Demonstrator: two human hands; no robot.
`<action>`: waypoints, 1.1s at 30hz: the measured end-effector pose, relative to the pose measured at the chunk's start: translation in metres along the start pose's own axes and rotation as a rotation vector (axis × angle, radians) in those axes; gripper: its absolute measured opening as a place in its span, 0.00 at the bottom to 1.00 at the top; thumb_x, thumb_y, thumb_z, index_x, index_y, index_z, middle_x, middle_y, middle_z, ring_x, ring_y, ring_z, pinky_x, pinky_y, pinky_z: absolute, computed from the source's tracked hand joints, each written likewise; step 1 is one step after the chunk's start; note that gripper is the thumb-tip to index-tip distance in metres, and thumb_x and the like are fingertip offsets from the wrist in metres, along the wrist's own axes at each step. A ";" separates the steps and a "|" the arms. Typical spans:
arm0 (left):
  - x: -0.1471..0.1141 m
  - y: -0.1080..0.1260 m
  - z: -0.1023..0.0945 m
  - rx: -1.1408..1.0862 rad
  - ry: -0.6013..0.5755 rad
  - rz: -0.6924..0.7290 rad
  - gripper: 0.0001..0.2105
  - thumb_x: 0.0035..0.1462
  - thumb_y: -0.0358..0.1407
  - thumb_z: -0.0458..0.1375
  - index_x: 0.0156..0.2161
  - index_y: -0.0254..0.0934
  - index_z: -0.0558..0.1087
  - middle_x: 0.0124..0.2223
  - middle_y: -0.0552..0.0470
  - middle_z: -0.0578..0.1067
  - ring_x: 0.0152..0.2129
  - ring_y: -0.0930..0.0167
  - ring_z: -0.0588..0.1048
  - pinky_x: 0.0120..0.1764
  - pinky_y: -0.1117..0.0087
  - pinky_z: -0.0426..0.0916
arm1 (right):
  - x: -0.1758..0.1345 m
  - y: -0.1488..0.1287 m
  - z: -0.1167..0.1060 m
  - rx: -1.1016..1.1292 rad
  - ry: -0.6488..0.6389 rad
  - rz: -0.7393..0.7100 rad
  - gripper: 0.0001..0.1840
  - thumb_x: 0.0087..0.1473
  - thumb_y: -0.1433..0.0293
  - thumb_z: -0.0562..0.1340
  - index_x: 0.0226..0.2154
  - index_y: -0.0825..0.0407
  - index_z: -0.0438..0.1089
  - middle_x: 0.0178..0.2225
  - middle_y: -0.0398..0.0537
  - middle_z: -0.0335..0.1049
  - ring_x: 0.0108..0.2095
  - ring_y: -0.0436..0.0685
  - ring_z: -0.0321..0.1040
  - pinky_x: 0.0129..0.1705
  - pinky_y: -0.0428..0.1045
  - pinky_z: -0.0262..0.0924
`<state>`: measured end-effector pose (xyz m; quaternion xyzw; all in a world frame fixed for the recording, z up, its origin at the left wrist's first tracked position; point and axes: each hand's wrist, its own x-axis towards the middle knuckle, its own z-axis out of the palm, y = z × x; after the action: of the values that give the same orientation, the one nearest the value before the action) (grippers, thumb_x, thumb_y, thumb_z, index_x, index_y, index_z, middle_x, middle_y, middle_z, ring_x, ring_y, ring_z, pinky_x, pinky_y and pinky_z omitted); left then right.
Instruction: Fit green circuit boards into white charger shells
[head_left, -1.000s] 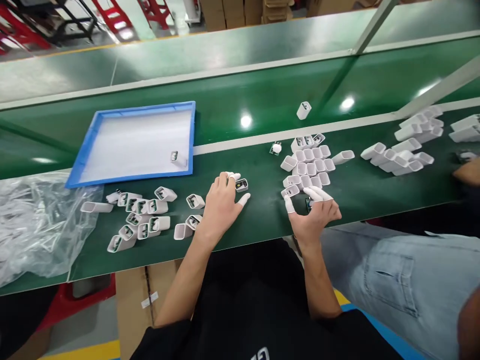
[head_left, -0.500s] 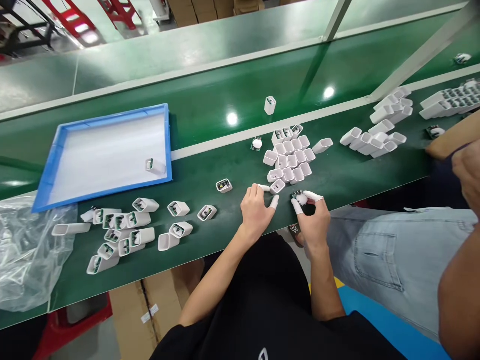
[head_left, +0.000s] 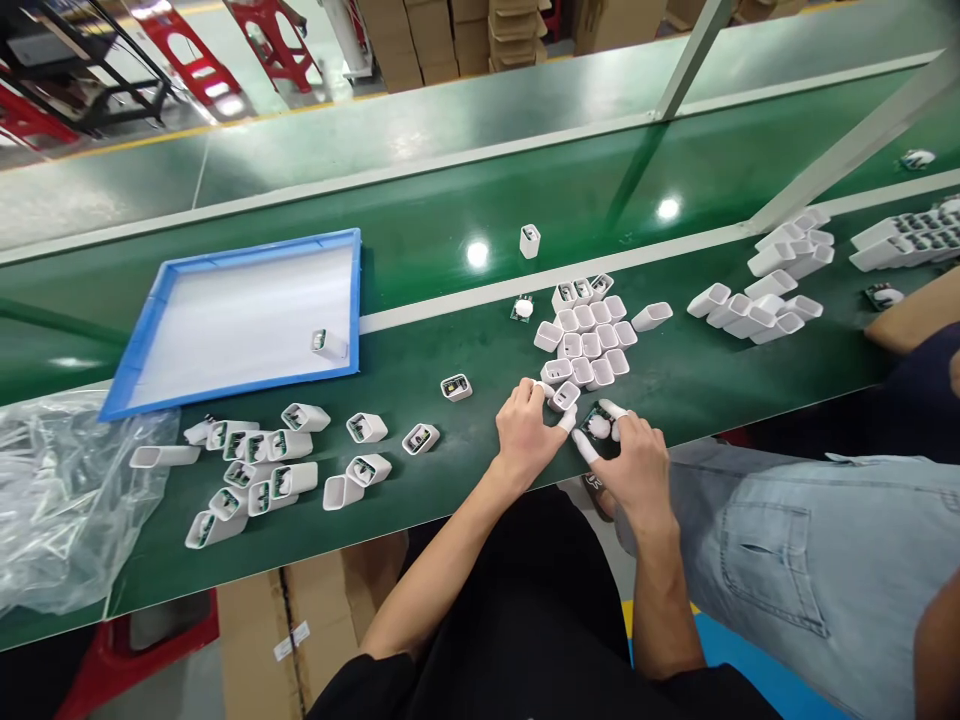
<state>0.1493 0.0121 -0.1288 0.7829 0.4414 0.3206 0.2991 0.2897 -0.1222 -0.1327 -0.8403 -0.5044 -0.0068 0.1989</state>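
Observation:
White covers sit on the thumb and index fingertips of both hands. My left hand (head_left: 523, 432) is closed on a hollow white plastic case (head_left: 564, 397) at the near edge of a cluster, thumb on its near side and index on the far side. To the right, a small green circuit board (head_left: 598, 424) with a round white part lies between the thumb and index finger of my right hand (head_left: 634, 458), which touch its edges low over the bench. More open-ended white cases (head_left: 591, 344) stand packed just beyond; several in the back row hold boards.
Filled and hollow cases (head_left: 270, 445) lie at left by a clear plastic bag (head_left: 67, 500). A blue-rimmed tray (head_left: 247, 388) holds one case. Another board (head_left: 523, 308) lies behind the cluster. A co-worker's arm (head_left: 915, 310) and more cases (head_left: 757, 315) are at right.
The view has shifted slightly. My left thumb has come in against the white case. My right thumb and index finger have shifted around the circuit board, which has turned a little.

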 end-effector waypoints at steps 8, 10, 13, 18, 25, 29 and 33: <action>-0.037 -0.014 -0.046 -0.472 -0.099 -0.149 0.18 0.56 0.31 0.71 0.33 0.42 0.62 0.33 0.57 0.69 0.28 0.71 0.67 0.34 0.66 0.64 | 0.011 0.009 -0.010 0.023 -0.023 -0.165 0.19 0.73 0.51 0.64 0.51 0.48 0.77 0.43 0.51 0.72 0.38 0.63 0.69 0.44 0.57 0.63; -0.049 -0.018 -0.054 -0.557 -0.118 -0.221 0.24 0.59 0.34 0.73 0.32 0.42 0.57 0.32 0.58 0.69 0.27 0.73 0.66 0.33 0.68 0.63 | 0.025 -0.007 -0.015 -0.027 0.093 -0.178 0.21 0.71 0.48 0.66 0.40 0.48 0.74 0.38 0.50 0.71 0.36 0.62 0.65 0.42 0.57 0.60; -0.060 -0.021 -0.060 -0.638 -0.111 -0.300 0.27 0.58 0.39 0.77 0.33 0.42 0.57 0.32 0.59 0.71 0.28 0.73 0.68 0.34 0.69 0.65 | 0.074 -0.041 -0.029 0.060 0.235 -0.213 0.17 0.70 0.52 0.67 0.37 0.46 0.71 0.34 0.47 0.69 0.35 0.62 0.64 0.42 0.57 0.60; -0.060 -0.023 -0.064 -0.690 -0.111 -0.433 0.27 0.56 0.46 0.79 0.45 0.42 0.65 0.37 0.57 0.76 0.32 0.71 0.73 0.40 0.67 0.69 | 0.235 -0.108 -0.019 0.223 0.133 -0.190 0.14 0.70 0.58 0.65 0.54 0.45 0.74 0.48 0.51 0.77 0.45 0.65 0.72 0.46 0.58 0.66; -0.070 -0.038 -0.065 -0.571 -0.117 -0.263 0.11 0.75 0.44 0.62 0.52 0.41 0.68 0.45 0.52 0.73 0.39 0.68 0.72 0.49 0.63 0.71 | 0.373 -0.165 0.052 0.031 -0.388 -0.187 0.34 0.55 0.71 0.75 0.64 0.46 0.73 0.65 0.57 0.75 0.56 0.67 0.75 0.53 0.57 0.70; -0.075 -0.044 -0.056 -0.439 -0.083 -0.121 0.17 0.78 0.41 0.57 0.64 0.40 0.63 0.54 0.43 0.73 0.48 0.61 0.75 0.56 0.53 0.74 | 0.376 -0.169 0.072 0.005 -0.413 -0.165 0.24 0.58 0.69 0.74 0.57 0.47 0.75 0.49 0.53 0.83 0.44 0.62 0.76 0.46 0.54 0.68; -0.077 -0.049 -0.049 -0.355 -0.114 -0.021 0.19 0.76 0.38 0.56 0.66 0.39 0.59 0.54 0.41 0.71 0.49 0.58 0.74 0.57 0.47 0.77 | 0.377 -0.166 0.073 -0.002 -0.360 -0.180 0.23 0.59 0.67 0.73 0.56 0.46 0.74 0.50 0.53 0.82 0.45 0.63 0.76 0.47 0.54 0.65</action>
<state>0.0566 -0.0258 -0.1536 0.7302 0.3682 0.3453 0.4605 0.3202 0.2900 -0.0656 -0.7798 -0.6047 0.1253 0.1032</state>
